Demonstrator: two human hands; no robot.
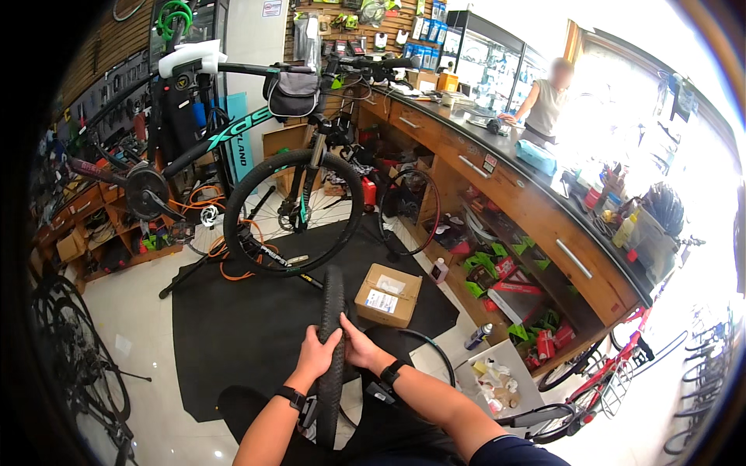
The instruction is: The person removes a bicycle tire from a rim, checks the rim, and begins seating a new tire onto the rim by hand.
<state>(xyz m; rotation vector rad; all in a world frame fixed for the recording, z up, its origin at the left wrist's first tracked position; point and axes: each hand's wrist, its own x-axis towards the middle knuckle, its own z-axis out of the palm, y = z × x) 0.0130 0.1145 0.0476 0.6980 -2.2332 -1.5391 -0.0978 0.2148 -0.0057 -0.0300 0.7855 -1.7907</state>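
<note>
Pale shop floor (pixel 144 314), black mat (pixel 214 334) on it, tyre (pixel 331 392) upright over the mat's near edge. Left hand (pixel 316 353) and right hand (pixel 358 346) are clamped on opposite sides. I'd keep both level and push evenly, no twisting.

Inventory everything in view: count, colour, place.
tyre: one, black, between the hands
mat: one, black, floor
carton: one, brown, on the mat
big bike: one, black-teal, upper left
bag: one, grey, on that bike
counter: one, brown front, right
person: one, pale top, behind counter
scrap box: one, pale, lower right
red bike: one, red, lower right
bike wheels: count unclear, black, left edge
stock: uncounted, mixed colours, shelves and walls
left hand: one, bare, tyre's left
right hand: one, bare, tyre's right
</note>
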